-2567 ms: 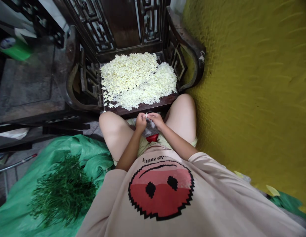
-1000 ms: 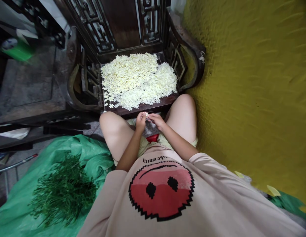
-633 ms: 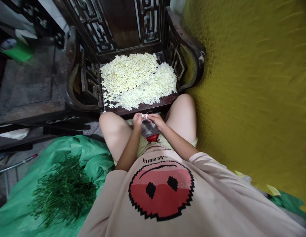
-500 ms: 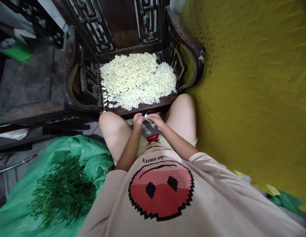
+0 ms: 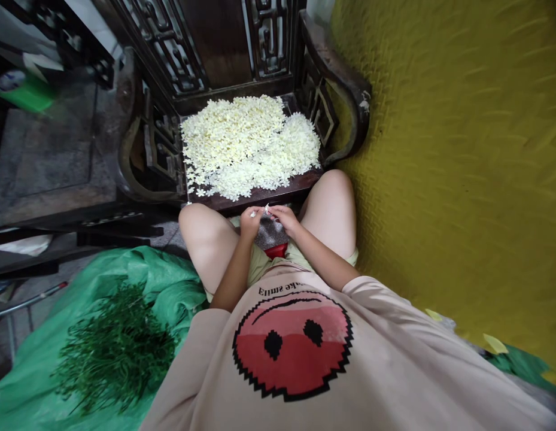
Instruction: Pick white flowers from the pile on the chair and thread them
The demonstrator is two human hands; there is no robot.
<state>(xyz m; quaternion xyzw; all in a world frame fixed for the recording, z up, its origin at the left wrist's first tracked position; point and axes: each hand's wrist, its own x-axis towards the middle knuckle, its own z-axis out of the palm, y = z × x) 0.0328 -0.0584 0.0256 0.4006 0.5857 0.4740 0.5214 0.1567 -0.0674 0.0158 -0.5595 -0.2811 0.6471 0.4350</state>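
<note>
Hands meet low over the lap, between the bare knees. The right hand (image 5: 284, 218) has thumb and forefinger pressed together on a small white flower (image 5: 266, 209), the other fingers curled in behind. The left hand (image 5: 251, 221) is curled almost into a fist, its fingertips just beside the flower. A white speck shows at them, but it is too small to tell whether they grip anything. The flower pokes out of the pinch away from the body, towards the chair. Its stem is hidden, so its long axis cannot be read for sure.

Under both hands a grey cloth (image 5: 269, 233) lies in the lap, with a red object (image 5: 276, 250) touching its near edge. Just beyond the knees, a dark carved wooden chair (image 5: 338, 78) carries a heap of white flowers (image 5: 248, 143) that covers most of its seat. To the person's left, a green plastic sheet (image 5: 138, 269) lies on the floor with a pile of green stems (image 5: 116, 353) on it. A yellow textured mat (image 5: 461, 155) fills the right side.
</note>
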